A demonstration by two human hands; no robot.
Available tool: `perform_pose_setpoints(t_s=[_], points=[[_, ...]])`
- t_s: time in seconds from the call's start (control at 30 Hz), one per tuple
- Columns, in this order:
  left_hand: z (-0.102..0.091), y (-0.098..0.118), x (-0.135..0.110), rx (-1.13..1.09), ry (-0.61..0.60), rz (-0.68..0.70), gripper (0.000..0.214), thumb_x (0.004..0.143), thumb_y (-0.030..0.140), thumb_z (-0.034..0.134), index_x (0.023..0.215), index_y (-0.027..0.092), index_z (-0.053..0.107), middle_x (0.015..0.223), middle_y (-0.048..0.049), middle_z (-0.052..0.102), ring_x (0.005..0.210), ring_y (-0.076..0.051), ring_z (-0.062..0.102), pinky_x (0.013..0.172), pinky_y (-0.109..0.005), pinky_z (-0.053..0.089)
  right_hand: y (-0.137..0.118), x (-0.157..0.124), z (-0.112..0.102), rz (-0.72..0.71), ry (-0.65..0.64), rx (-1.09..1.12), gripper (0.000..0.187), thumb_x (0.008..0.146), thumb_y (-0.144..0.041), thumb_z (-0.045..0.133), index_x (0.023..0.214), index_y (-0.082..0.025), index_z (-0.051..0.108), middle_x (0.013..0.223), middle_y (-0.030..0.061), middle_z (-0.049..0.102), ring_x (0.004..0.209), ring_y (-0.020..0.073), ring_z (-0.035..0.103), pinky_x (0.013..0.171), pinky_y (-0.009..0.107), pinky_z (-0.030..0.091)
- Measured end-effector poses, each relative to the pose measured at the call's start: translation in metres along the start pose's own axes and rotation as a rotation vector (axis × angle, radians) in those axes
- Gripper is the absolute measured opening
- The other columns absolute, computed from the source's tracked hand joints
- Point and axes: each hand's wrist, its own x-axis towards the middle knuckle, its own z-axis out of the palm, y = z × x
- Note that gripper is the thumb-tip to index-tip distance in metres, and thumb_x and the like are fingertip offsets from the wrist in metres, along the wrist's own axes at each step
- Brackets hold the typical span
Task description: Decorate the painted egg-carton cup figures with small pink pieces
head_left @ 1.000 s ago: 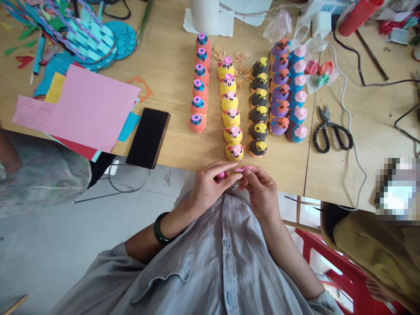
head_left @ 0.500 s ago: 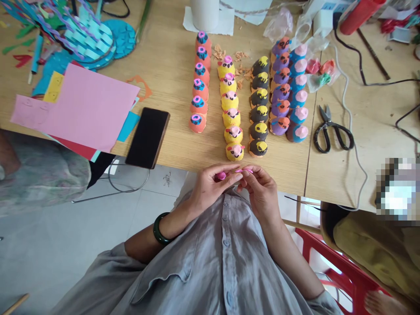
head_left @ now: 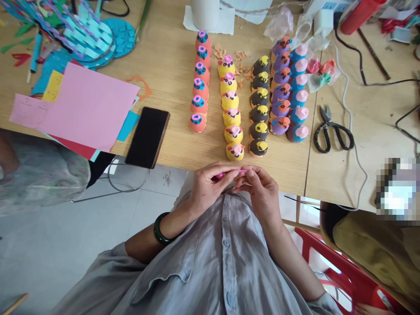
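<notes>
Wooden table [head_left: 170, 57], pale, crowded with craft stuff, seen from above over a grey buttoned shirt [head_left: 223, 262].

Left hand [head_left: 208, 186] and right hand [head_left: 262, 192] meeting just off the near edge, above the lap, fingertips together. Fingers of both narrowly pinched on a small piece of pink clay [head_left: 220, 176], a thin pink strip of it showing between the thumbs; left thumb laid across the top, right fingers curled in from the other side. Dark green bangle [head_left: 159, 228] on the left wrist.

Just beyond the hands, near the near edge: five rows of small painted clay figures running toward the far edge. Orange row [head_left: 198, 83] leftmost, then yellow row [head_left: 230, 109] with pink tops, dark brown row [head_left: 258, 105] with yellow tops, purple row [head_left: 280, 87] and blue row [head_left: 298, 94] touching side by side. Nearest yellow figure almost directly in front of the fingertips.

Black phone [head_left: 148, 137] face down at the near edge, partly overhanging. Pink paper sheet [head_left: 82, 105] left of it, over red and blue sheets. Black scissors [head_left: 331, 131] right of the blue row. Blue paper craft [head_left: 88, 37] at the far left corner. Another person's shoulder in mustard cloth [head_left: 377, 249] at the right, off the table.
</notes>
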Motion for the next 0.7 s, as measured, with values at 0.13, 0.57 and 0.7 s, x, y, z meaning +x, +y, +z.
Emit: perform_pose_setpoints(t_s=[0.13,0.57,0.7], points=[[-0.0008,-0.0005,-0.0018,-0.033,-0.031,-0.036,0.019,0.089,0.025,0.072,0.106,0.019,0.079,0.095,-0.0051,0.079,0.076,-0.011,0.067,0.067,-0.02,0.052,0.0013,0.0023,-0.0006,0.029,-0.001,-0.007,0.023,0.08,-0.042,0.08,0.081,-0.02,0.072,0.064,-0.0026,0.068,0.053,0.0115,0.062,0.05,0.025,0.059],[0.0051,-0.0013,-0.0027,-0.219,0.017,-0.354,0.028,0.082,0.043,0.078,0.089,0.017,0.081,0.078,-0.004,0.077,0.063,-0.012,0.064,0.056,-0.022,0.051,0.0022,0.0013,0.0015,-0.013,-0.009,0.022,0.015,0.083,-0.035,0.078,0.086,-0.021,0.073,0.07,-0.0026,0.07,0.058,0.0118,0.063,0.055,0.026,0.06],[0.0026,0.0,-0.0009,-0.122,0.032,-0.249,0.022,0.086,0.04,0.074,0.089,0.019,0.081,0.08,-0.0042,0.079,0.067,-0.013,0.067,0.062,-0.022,0.054,0.0011,-0.0007,-0.0007,0.008,-0.04,0.015,0.023,0.086,-0.035,0.075,0.106,-0.025,0.07,0.078,-0.0036,0.072,0.059,0.0128,0.066,0.057,0.029,0.061]])
